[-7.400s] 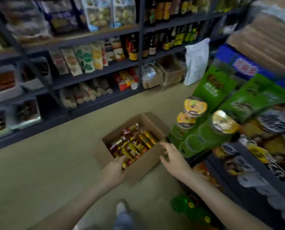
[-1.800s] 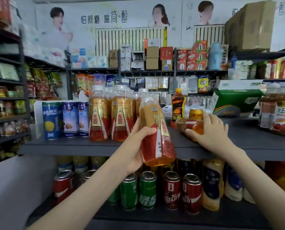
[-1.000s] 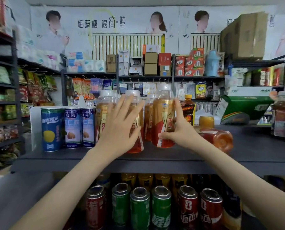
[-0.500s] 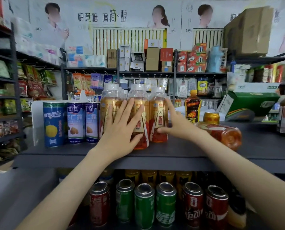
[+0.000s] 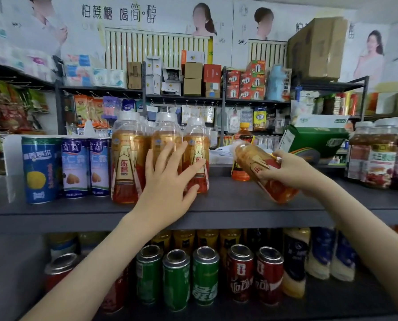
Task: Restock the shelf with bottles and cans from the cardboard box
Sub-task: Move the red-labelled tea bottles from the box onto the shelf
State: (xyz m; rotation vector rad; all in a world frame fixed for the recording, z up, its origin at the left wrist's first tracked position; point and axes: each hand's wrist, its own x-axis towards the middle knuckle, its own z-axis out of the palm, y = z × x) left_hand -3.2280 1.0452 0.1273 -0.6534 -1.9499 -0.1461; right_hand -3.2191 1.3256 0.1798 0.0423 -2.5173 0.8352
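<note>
Toward the right of the upper shelf's [image 5: 228, 205] front edge, the right hand [image 5: 288, 172] is gripping a tilted bottle [image 5: 258, 165] round its lower body, fingers and thumb curling over the label, with the cap end leaning up and away to the left and the base sitting low over the board; whether it is touching cannot be told. Further left along that edge, the left hand [image 5: 167, 193] is pressing flat against the fronts of the standing bottles [image 5: 128, 165], fingers straight and spread, holding nothing. The tilted bottle is looking full of amber drink, so it is probably feeling fairly heavy and sloshing as it turns; its thin clear plastic is likely giving a little under a squeeze, and the glossy label may be slipping against the palm. A grasp round the labelled middle is looking safest, the narrow neck offering less purchase. The bare gap just right of the row, in front of a small dark-orange bottle [image 5: 242, 135], is looking like the likely spot for it
</note>
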